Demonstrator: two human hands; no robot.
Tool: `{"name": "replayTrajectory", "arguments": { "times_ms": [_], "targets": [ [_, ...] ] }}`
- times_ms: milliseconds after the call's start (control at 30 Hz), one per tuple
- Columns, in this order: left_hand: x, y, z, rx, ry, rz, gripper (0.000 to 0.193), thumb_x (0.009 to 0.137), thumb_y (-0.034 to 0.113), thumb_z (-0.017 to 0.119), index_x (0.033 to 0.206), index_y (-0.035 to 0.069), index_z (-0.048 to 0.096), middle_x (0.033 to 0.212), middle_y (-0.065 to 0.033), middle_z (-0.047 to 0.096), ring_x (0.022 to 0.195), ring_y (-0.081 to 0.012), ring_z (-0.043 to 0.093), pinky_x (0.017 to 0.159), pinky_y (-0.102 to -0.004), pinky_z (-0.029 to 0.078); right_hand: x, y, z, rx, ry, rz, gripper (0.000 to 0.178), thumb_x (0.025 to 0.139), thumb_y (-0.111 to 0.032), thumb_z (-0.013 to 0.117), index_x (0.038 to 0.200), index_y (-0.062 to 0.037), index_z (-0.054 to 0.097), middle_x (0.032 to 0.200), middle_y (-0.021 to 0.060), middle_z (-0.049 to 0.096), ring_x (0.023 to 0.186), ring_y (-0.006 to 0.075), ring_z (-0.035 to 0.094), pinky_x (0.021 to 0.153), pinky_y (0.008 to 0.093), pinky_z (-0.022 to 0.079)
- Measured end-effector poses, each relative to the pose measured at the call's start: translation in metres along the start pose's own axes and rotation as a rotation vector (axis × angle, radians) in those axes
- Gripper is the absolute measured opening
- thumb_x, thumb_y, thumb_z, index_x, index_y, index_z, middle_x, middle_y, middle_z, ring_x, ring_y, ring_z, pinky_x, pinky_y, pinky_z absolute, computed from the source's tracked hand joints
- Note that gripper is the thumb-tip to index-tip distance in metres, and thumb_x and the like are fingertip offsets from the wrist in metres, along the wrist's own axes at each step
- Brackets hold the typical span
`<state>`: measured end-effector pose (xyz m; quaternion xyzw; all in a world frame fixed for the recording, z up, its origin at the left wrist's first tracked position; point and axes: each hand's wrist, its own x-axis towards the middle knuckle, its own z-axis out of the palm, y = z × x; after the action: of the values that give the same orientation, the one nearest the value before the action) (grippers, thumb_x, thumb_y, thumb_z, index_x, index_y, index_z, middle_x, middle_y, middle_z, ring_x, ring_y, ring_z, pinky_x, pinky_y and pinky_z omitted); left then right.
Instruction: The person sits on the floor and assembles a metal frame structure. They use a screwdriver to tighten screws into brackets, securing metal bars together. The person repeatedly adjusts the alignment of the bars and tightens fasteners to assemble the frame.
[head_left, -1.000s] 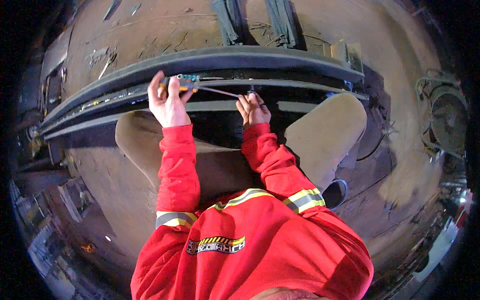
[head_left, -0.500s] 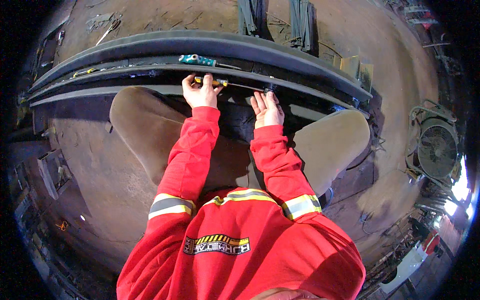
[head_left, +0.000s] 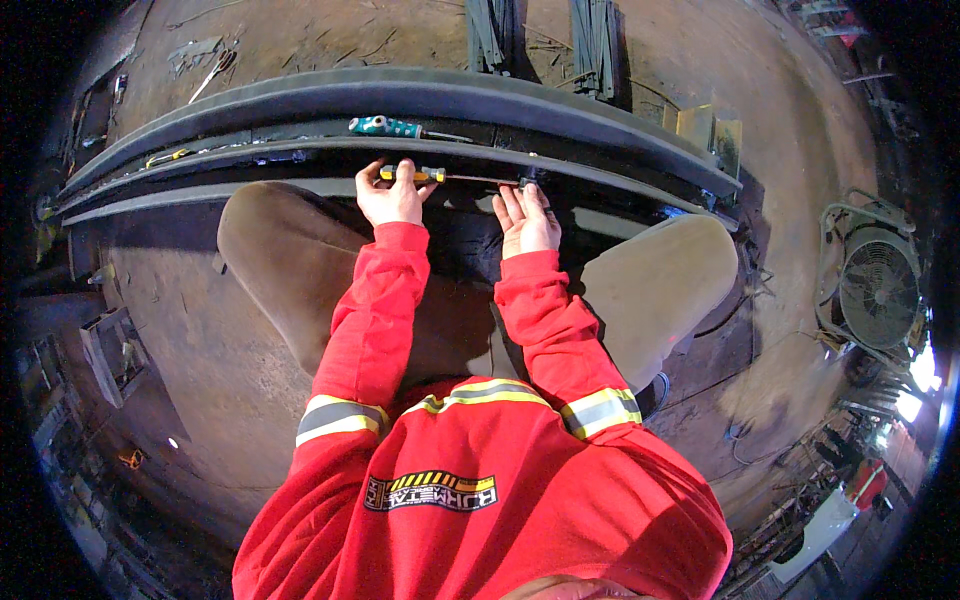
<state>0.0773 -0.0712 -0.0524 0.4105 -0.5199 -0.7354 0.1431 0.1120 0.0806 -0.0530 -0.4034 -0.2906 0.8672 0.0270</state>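
Observation:
My left hand (head_left: pixel 393 200) is closed around the yellow-and-black handle of a screwdriver (head_left: pixel 428 175). The thin shaft runs to the right, toward the fingertips of my right hand (head_left: pixel 530 228). Those fingers are drawn together at a small dark part (head_left: pixel 527 184) by the shaft's tip; its kind is too dark to make out. Just beyond my hands, a second screwdriver with a teal handle (head_left: pixel 385 126) lies on the long dark steel beam (head_left: pixel 300 100), its shaft pointing right.
My bent legs flank the work. A small yellow-handled tool (head_left: pixel 167 157) rests at the beam's left. Beyond are bundled metal strips (head_left: pixel 595 50) and an angled metal piece (head_left: pixel 697 127). A floor fan (head_left: pixel 878 290) stands right, a metal frame (head_left: pixel 114 355) left.
The screwdriver in my left hand has turned, and more of its yellow handle shows. Both hands sit slightly further left in the picture, as does the scene around them.

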Motion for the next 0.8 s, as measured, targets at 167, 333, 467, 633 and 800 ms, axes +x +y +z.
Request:
{"name": "replayTrajectory", "arguments": {
  "times_ms": [167,333,467,633,800],
  "targets": [
    [-0.0011,0.0004,-0.0003,0.022,0.011,0.008,0.037,0.079,-0.001,0.066,0.109,0.002,0.045,0.092,-0.0122,0.055,0.074,-0.0243,0.061,0.059,-0.0422,0.061,-0.0012,0.0001,-0.0002,-0.008,0.000,-0.010,0.008,0.088,-0.013,0.061,0.091,-0.0059,0.061,0.095,0.0126,0.065,0.092,0.0277,0.065,0.079,0.0414,0.056],
    [0.0009,-0.0015,-0.0038,0.026,-0.006,-0.021,0.036,0.079,0.000,0.067,0.109,0.002,0.047,0.093,-0.0114,0.055,0.074,-0.0238,0.062,0.059,-0.0415,0.060,-0.0021,-0.0014,0.0016,-0.001,-0.020,0.001,0.008,0.089,-0.013,0.059,0.092,-0.0056,0.060,0.097,0.0133,0.065,0.093,0.0275,0.065,0.078,0.0404,0.056],
    [-0.0006,0.0007,-0.0036,0.017,-0.019,-0.028,0.039,0.079,0.002,0.068,0.111,0.003,0.047,0.094,-0.0112,0.055,0.074,-0.0231,0.062,0.058,-0.0404,0.060,-0.0021,-0.0016,0.0018,-0.006,-0.030,0.010,0.008,0.089,-0.013,0.059,0.092,-0.0055,0.060,0.098,0.0138,0.065,0.094,0.0276,0.065,0.079,0.0404,0.056],
    [-0.0011,0.0019,-0.0014,0.024,0.010,-0.026,0.043,0.078,0.001,0.068,0.115,0.002,0.045,0.094,-0.0114,0.055,0.074,-0.0229,0.062,0.058,-0.0400,0.060,-0.0028,-0.0010,0.0022,-0.005,-0.025,0.011,0.008,0.090,-0.013,0.058,0.092,-0.0054,0.060,0.098,0.0138,0.065,0.094,0.0277,0.064,0.080,0.0405,0.055],
    [0.0033,0.0005,0.0009,0.041,-0.017,-0.056,0.045,0.077,0.000,0.067,0.115,0.001,0.044,0.093,-0.0128,0.056,0.074,-0.0233,0.062,0.058,-0.0401,0.060,-0.0028,-0.0011,0.0016,-0.003,-0.023,0.011,0.009,0.090,-0.013,0.058,0.094,-0.0057,0.060,0.099,0.0140,0.065,0.095,0.0279,0.064,0.080,0.0404,0.055]
  ]
}}
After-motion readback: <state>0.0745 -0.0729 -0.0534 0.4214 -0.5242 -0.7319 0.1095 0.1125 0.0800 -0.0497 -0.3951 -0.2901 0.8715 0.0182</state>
